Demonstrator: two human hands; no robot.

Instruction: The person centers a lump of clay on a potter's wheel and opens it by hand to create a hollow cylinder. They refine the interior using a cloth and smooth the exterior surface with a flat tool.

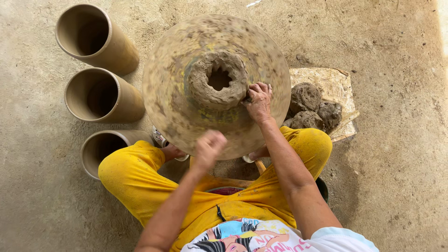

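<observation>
A round, clay-smeared potter's wheel [186,112] sits in front of me between my knees in yellow trousers. At its middle stands a rough ring of brown clay [218,80] with a hole in its centre. My right hand [258,100] presses its fingers against the right side of the clay ring. My left hand [208,147] is closed in a loose fist above the near rim of the wheel, blurred, with nothing visible in it.
Three tall clay cylinders [100,95] lie in a column at the left on the dirt floor. Several lumps of raw clay [313,108] rest on a pale sheet [333,84] to the right of the wheel.
</observation>
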